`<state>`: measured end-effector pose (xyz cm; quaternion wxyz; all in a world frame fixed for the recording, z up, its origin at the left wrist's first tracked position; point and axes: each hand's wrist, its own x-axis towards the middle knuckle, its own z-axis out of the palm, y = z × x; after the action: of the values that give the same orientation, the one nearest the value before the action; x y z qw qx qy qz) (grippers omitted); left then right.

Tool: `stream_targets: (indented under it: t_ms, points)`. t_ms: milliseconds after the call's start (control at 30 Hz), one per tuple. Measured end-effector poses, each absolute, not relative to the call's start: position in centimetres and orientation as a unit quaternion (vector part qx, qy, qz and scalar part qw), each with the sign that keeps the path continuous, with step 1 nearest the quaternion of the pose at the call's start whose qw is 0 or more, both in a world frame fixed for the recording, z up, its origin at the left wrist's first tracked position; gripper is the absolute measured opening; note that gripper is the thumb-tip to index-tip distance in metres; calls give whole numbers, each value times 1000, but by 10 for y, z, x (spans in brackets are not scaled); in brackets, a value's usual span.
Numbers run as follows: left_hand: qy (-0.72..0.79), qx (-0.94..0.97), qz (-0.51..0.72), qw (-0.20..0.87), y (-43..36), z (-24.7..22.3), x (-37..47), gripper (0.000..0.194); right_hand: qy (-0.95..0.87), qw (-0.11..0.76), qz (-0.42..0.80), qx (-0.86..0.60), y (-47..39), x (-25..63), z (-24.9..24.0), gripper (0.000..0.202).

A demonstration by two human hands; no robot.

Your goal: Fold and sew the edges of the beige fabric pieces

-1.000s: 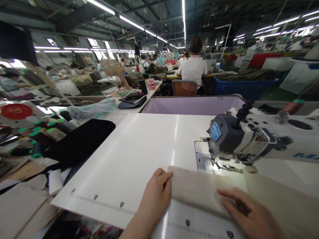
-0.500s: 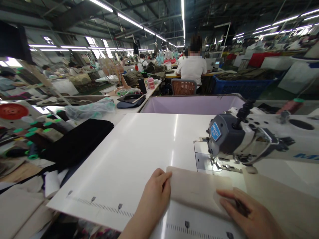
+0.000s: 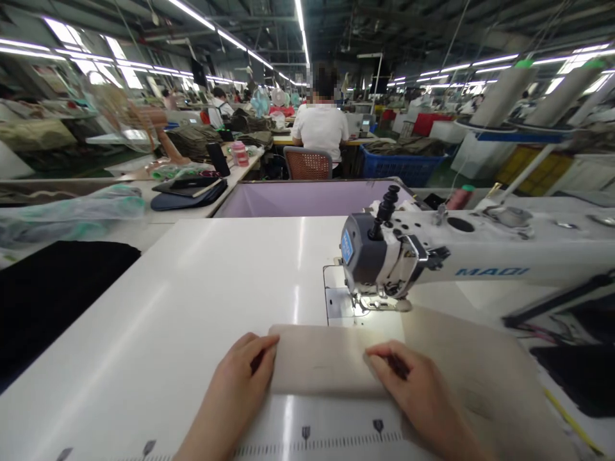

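Observation:
A beige fabric piece [image 3: 321,365] lies folded on the white sewing table [image 3: 230,275], just in front of the sewing machine head [image 3: 379,256]. My left hand [image 3: 245,371] pinches its upper left corner between thumb and fingers. At the right part of the fold, my right hand [image 3: 413,378] is closed with thumb and fingertips on the cloth. More beige fabric [image 3: 461,346] spreads to the right, beside and beneath my right forearm. The lit presser foot [image 3: 379,302] is above the fold, apart from both hands.
Black cloth [image 3: 62,288] lies at the left. Behind the table is a lilac-lined bin [image 3: 298,198]. A person in a white shirt [image 3: 321,128] sits farther back, near a blue crate [image 3: 403,163]. Thread cones [image 3: 504,96] stand at the right. A printed ruler [image 3: 336,442] runs along the front edge.
The view has turned right, so the scene sits farther left. My right hand's thumb and fingers have come together on the fabric's fold. My left hand keeps its pinch on the corner.

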<state>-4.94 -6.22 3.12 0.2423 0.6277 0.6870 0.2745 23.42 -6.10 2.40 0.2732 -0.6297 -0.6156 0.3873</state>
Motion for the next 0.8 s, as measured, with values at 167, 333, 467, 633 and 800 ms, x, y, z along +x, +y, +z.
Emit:
stream_targets:
  t_ms: [167,333,467,633,800]
  points:
    - [689,632,273,228,-63,32,-49,36,-635,273,395,-606,-61,234,26,28]
    - [693,635,262,216,-63,31,-51,36,-643,255,393,-606,-60,234,25,27]
    - [690,642,264,206,-63,31,-51,35,-648,255,385,-606,-59,233,24,27]
    - [687,648,264,198,-61,32,-51,35,-645,256,394,-602,-58,233,26,26]
    - [687,658,253,178,-62,31,-52,36,-645,253,390,-607,-57,233,27,25]
